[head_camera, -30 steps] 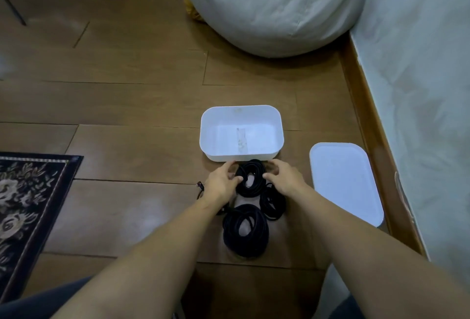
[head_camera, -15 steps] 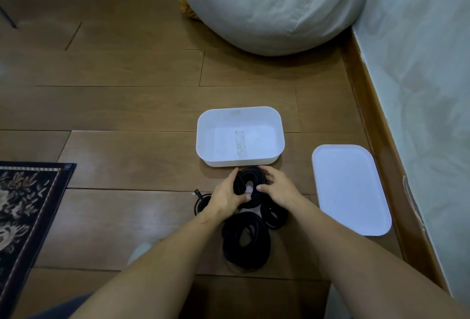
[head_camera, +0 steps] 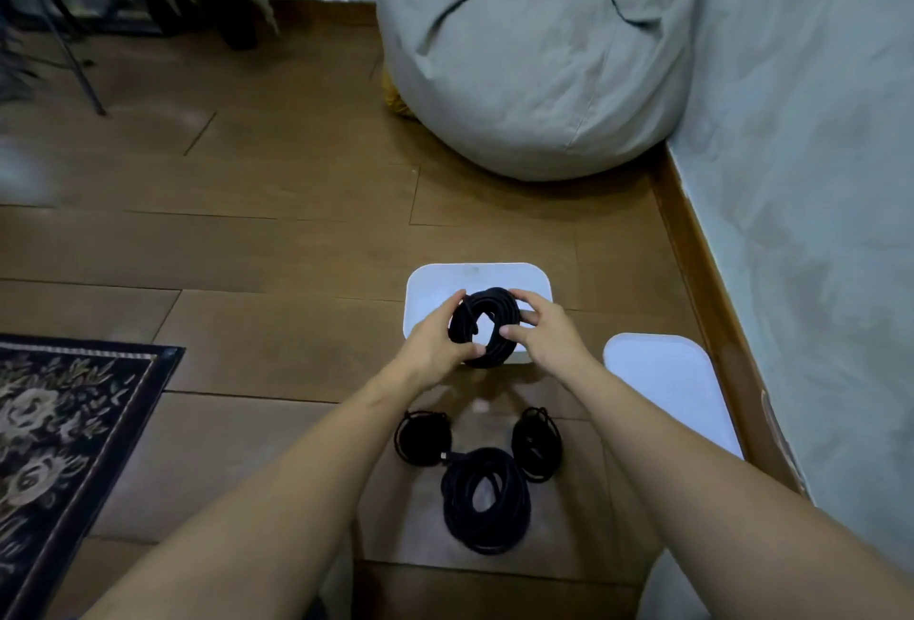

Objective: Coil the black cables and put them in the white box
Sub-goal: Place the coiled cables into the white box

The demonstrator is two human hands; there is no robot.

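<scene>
A coiled black cable hangs over the open white box, held from both sides. My left hand grips its left edge and my right hand grips its right edge. On the wooden floor nearer to me lie three more black coils: a small coil on the left, a large coil in the middle and a small coil on the right. The held coil hides most of the box's inside.
The white lid lies flat to the right of the box, beside the wooden skirting. A grey beanbag fills the far corner. A patterned dark rug lies at the left, and a stand's legs stand at far left.
Both hands have lifted the top coil off the floor and carried it forward over the white box. The view has tilted upward, and three coils stay on the floor.
</scene>
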